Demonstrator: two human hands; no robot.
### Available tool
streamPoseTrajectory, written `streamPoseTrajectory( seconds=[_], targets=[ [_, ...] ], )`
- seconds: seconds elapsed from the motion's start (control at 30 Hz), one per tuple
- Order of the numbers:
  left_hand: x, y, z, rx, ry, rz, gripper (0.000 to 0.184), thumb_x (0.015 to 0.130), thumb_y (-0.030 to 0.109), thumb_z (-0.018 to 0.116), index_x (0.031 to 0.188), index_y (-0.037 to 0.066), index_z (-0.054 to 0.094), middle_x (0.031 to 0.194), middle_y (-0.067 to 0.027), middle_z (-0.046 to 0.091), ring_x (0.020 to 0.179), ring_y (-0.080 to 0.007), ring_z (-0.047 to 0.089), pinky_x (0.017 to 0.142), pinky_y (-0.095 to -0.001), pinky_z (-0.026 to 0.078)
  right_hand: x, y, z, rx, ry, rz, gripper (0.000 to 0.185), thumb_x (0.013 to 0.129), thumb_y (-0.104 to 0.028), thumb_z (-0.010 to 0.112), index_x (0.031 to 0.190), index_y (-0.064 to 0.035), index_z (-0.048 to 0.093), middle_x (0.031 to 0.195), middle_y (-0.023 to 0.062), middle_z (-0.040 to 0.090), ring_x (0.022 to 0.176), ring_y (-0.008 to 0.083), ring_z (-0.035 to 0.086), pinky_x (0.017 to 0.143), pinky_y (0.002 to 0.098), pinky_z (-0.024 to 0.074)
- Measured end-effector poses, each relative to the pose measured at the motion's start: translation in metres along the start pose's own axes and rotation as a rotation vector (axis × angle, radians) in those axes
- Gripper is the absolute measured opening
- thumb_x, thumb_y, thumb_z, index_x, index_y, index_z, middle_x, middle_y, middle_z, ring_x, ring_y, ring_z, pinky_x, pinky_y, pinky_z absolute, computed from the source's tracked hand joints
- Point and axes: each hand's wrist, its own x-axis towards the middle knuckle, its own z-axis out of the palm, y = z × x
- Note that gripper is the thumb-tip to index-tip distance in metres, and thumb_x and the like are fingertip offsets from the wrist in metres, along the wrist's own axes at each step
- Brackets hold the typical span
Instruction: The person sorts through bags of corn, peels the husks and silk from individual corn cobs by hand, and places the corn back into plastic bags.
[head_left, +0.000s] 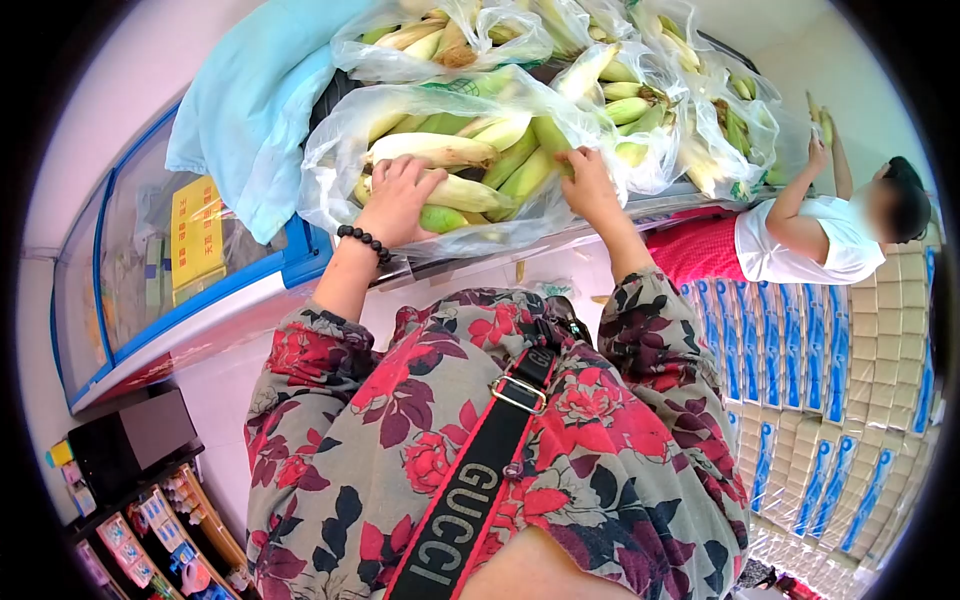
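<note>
Plastic bag (325, 165) of corn (515, 158) at your twelve o'clock. Left hand (400, 205), eleven: fingers part-spread over pale cob (468, 193). Right hand (596, 187), one: fingers curled at green cob (549, 140); can't tell if either grips. Step seems handling cobs; next calls for firm hold.

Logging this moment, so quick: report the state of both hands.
Left hand: open, fingers spread over pale corn ears.
Right hand: fingertips at a green ear; whether closed on it cannot be told.

Corn ears (430, 150): in the front plastic bag (328, 150). Further corn bags (648, 182): behind it and right. Cloth (255, 110): left of it, over the freezer (302, 252). Stacked packs (770, 340): far right.
</note>
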Motion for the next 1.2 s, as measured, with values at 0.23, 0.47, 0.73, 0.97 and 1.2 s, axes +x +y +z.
streamPoseTrajectory(
  seconds=[0.23, 0.47, 0.73, 0.97, 1.2],
  targets=[
    [0.014, 0.012, 0.009, -0.005, 0.090, -0.044, 0.080, 0.049, 0.040, 0.080, 0.118, 0.011, 0.049, 0.112, -0.0072, 0.050, 0.111, -0.0272, 0.042, 0.095, -0.0463, 0.027, 0.006, -0.062, -0.004, 0.763, -0.235, 0.436, 0.037, 0.073, -0.003, 0.055, 0.110, -0.0021, 0.057, 0.072, -0.0012, 0.045, 0.064, 0.0108, 0.045, 0.059, 0.0236, 0.0399],
    [0.042, 0.045, 0.042, -0.012, 0.138, -0.117, 0.072, 0.053, 0.030, 0.080, 0.116, 0.012, 0.049, 0.111, -0.0076, 0.051, 0.113, -0.0279, 0.041, 0.096, -0.0436, 0.029, 0.002, -0.064, 0.002, 0.592, -0.383, 0.165, 0.039, 0.075, -0.016, 0.067, 0.109, -0.0020, 0.056, 0.067, 0.0038, 0.052, 0.058, 0.0147, 0.051, 0.056, 0.0290, 0.0437],
    [0.016, -0.030, -0.041, 0.319, 0.305, -0.381, 0.056, 0.065, 0.025, 0.074, 0.116, 0.016, 0.055, 0.126, -0.0158, 0.045, 0.115, -0.0341, 0.040, 0.098, -0.0468, 0.027, 0.006, -0.078, -0.028, 0.125, -0.526, 0.055, 0.028, 0.077, -0.030, 0.065, 0.095, -0.0090, 0.061, 0.076, 0.0147, 0.063, 0.072, 0.0318, 0.061, 0.065, 0.0402, 0.0474],
    [0.035, -0.067, -0.089, 0.502, 0.296, -0.717, 0.052, 0.073, 0.019, 0.062, 0.123, 0.026, 0.051, 0.107, -0.0134, 0.059, 0.100, -0.0330, 0.054, 0.092, -0.0519, 0.032, 0.075, -0.087, 0.002, 0.162, -0.231, -0.295, 0.025, 0.081, -0.019, 0.054, 0.101, -0.0063, 0.062, 0.094, 0.0195, 0.063, 0.089, 0.0332, 0.060, 0.081, 0.0430, 0.0458],
    [0.063, -0.067, -0.131, -0.146, 0.423, -0.593, 0.026, 0.076, 0.027, 0.063, 0.095, 0.010, 0.067, 0.073, -0.0127, 0.064, 0.071, -0.0246, 0.063, 0.063, -0.0360, 0.048, 0.166, -0.065, -0.006, 0.202, -0.111, -0.297, 0.035, 0.082, -0.017, 0.052, 0.113, -0.0012, 0.055, 0.109, 0.0236, 0.057, 0.102, 0.0389, 0.053, 0.089, 0.0412, 0.0430]
  ],
)
